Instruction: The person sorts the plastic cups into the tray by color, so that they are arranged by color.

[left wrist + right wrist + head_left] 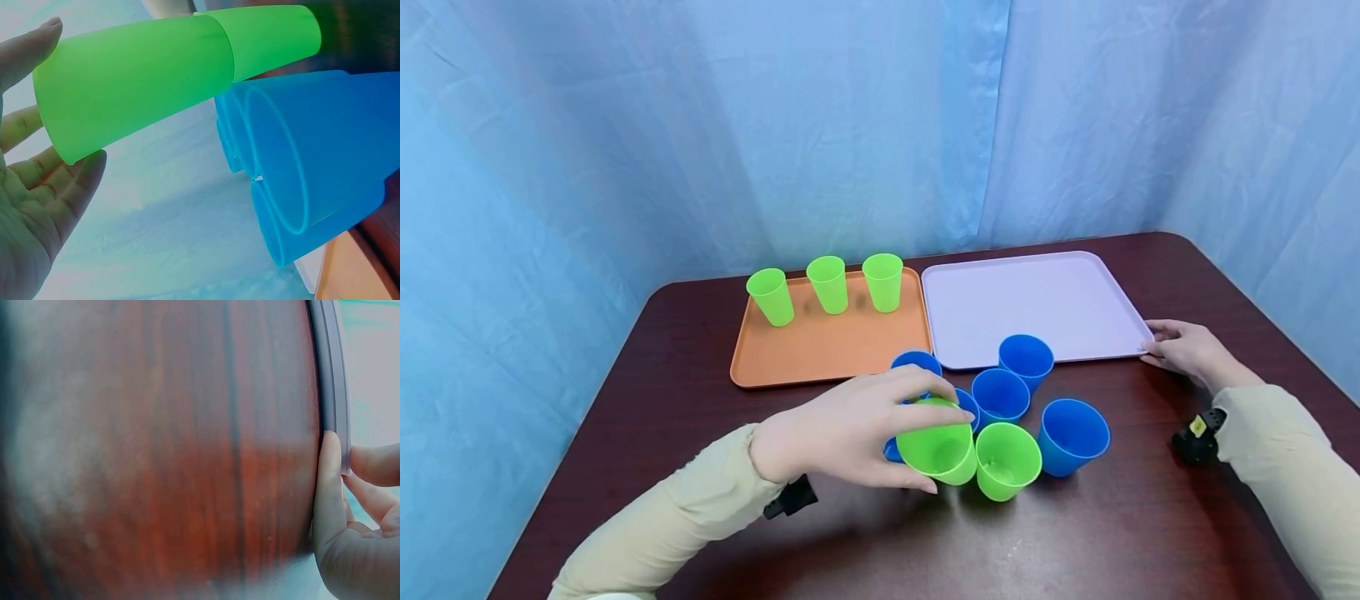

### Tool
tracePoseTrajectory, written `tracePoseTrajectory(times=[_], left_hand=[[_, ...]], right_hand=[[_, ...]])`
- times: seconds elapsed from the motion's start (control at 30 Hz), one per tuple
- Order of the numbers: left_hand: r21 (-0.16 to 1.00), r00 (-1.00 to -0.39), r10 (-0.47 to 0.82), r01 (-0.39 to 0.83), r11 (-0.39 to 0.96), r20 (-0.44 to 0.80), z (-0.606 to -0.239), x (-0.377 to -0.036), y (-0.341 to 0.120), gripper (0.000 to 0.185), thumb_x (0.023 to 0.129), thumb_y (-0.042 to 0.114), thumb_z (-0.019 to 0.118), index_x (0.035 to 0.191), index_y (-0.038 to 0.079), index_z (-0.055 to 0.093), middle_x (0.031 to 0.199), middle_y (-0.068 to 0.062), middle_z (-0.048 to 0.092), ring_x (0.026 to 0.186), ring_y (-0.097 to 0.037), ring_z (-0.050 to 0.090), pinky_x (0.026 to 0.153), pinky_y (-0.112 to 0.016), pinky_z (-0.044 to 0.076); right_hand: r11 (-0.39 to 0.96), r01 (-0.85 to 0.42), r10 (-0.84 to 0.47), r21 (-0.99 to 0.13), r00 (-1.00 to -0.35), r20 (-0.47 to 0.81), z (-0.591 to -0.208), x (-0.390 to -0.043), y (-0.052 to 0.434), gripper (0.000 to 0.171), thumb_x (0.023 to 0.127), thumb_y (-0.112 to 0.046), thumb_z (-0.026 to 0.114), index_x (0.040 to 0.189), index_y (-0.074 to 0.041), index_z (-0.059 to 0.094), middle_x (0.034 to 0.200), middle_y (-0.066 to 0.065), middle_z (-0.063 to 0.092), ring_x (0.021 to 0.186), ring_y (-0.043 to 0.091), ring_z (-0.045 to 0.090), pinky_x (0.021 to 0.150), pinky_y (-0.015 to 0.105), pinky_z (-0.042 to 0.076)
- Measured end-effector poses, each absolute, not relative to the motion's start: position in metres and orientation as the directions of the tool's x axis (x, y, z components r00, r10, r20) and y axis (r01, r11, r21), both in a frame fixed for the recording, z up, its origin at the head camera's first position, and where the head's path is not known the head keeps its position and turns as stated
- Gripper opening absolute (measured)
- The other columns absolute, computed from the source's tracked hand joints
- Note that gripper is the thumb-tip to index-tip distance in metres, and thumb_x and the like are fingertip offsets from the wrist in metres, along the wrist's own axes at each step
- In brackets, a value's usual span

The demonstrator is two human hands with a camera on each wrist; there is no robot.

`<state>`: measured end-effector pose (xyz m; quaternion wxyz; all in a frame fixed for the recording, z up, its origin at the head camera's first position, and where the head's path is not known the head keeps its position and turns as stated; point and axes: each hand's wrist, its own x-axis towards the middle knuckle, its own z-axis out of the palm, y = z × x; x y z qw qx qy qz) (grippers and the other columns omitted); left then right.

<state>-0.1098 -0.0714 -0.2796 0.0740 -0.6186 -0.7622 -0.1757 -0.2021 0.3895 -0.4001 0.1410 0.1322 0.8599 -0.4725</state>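
Observation:
My left hand holds a green cup by its rim, thumb on the near side and fingers on the far side. In the left wrist view this cup overlaps another green cup; the head view shows that second green cup upright just to its right. Several upright blue cups stand close by, among them one at the right and one behind, partly hidden by other cups and my hand. My right hand pinches the near right corner of a lilac tray, also seen as a rim.
An orange tray lies left of the lilac one, their edges nearly meeting. Along its back stand three green cups, at the left, middle and right. Blue curtains hang behind the dark wooden table.

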Motion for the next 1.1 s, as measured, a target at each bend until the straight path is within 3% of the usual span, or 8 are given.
tracePoseTrajectory(times=[0.13, 0.33, 0.6, 1.1], left_hand=[[0.214, -0.249, 0.904, 0.960, 0.181, 0.349, -0.275, -0.110, -0.076, 0.063, 0.076, 0.042, 0.077, 0.128, 0.012, 0.058, 0.122, -0.006, 0.054, 0.112, -0.015, 0.050, 0.083, -0.017, 0.047], [0.170, -0.259, 0.877, 0.964, 0.206, 0.404, -0.271, -0.114, -0.083, 0.063, 0.075, 0.040, 0.079, 0.127, 0.010, 0.059, 0.121, -0.008, 0.054, 0.110, -0.017, 0.052, 0.084, -0.022, 0.047], [0.203, -0.372, 0.816, 0.928, 0.313, 0.442, -0.270, -0.119, -0.093, 0.062, 0.072, 0.033, 0.082, 0.125, 0.009, 0.060, 0.120, -0.007, 0.054, 0.101, -0.015, 0.051, 0.069, -0.017, 0.044], [0.150, -0.443, 0.740, 0.890, 0.430, 0.507, -0.273, -0.126, -0.114, 0.063, 0.068, 0.029, 0.086, 0.122, 0.009, 0.061, 0.121, -0.009, 0.054, 0.104, -0.019, 0.051, 0.073, -0.027, 0.048]], right_hand=[[0.518, 0.361, 0.092, -0.775, -0.925, -0.369, -0.400, -0.202, 0.389, 0.062, 0.098, -0.005, 0.047, 0.147, 0.010, 0.012, 0.125, 0.036, 0.033, 0.068, -0.007, 0.056, 0.069, 0.020, 0.054], [0.515, 0.359, 0.092, -0.778, -0.926, -0.366, -0.401, -0.202, 0.390, 0.062, 0.098, -0.005, 0.046, 0.147, 0.010, 0.012, 0.128, 0.037, 0.032, 0.069, -0.007, 0.056, 0.069, 0.019, 0.054], [0.526, 0.357, 0.098, -0.772, -0.927, -0.362, -0.401, -0.202, 0.390, 0.062, 0.098, -0.006, 0.047, 0.147, 0.009, 0.012, 0.126, 0.036, 0.033, 0.068, -0.007, 0.056, 0.069, 0.019, 0.054], [0.546, 0.353, 0.097, -0.760, -0.928, -0.361, -0.399, -0.202, 0.386, 0.063, 0.097, -0.008, 0.048, 0.147, 0.009, 0.013, 0.130, 0.037, 0.029, 0.069, -0.005, 0.055, 0.069, 0.018, 0.053]])
